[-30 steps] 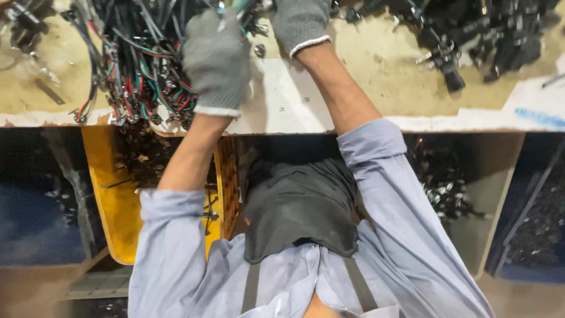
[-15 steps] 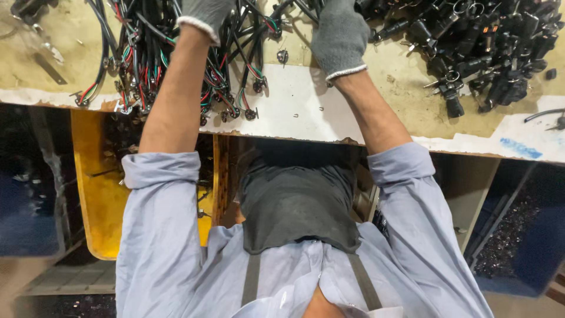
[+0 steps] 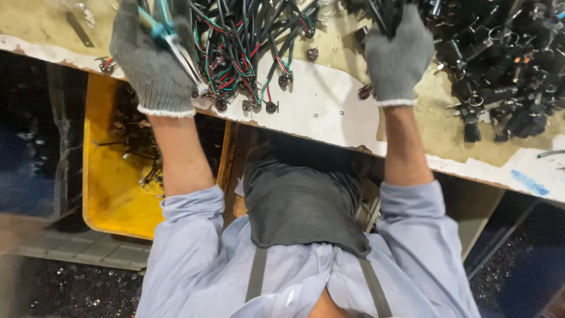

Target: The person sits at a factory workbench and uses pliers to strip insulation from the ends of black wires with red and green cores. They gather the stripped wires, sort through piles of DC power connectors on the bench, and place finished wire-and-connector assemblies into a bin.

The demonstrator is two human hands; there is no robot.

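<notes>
**Head view, sole view.**

- Item 1: left hand [image 3: 153,59], grey knit glove, at 10 o'clock in the view. It is clenched round a teal-handled hand tool [image 3: 168,36]. The tool's metal nose points toward 5 o'clock, to the near edge of the wire bundle. Whether it is pliers or cutters cannot be told.
- Item 2: right hand [image 3: 400,56], same glove, at 1 o'clock. It is closed over a clutch of black leads [image 3: 381,10] that run out of the top of the picture.
- Item 3: wire bundle [image 3: 241,47], at 12 o'clock between the two hands. It is a tangle of black, red and green wires with small round end fittings, and it spills onto the white strip of the counter [image 3: 329,112].
- Item 4: heap of black connector parts [image 3: 506,59], at 2 o'clock, just beside the right hand.
- Item 5: yellow bin [image 3: 112,176], at 9 o'clock below the counter's edge, with dark loose pieces in it.
- Item 6: dark apron [image 3: 300,200] over a pale blue shirt, at 6 o'clock.

**Change noted.** Half a second ago the right hand lay lower, on the counter beside the bundle. Now it has gone up and gripped the black leads. The left hand keeps its tool, now fully in view. Both hands are thus engaged on the wiring, with one tool against it.
</notes>
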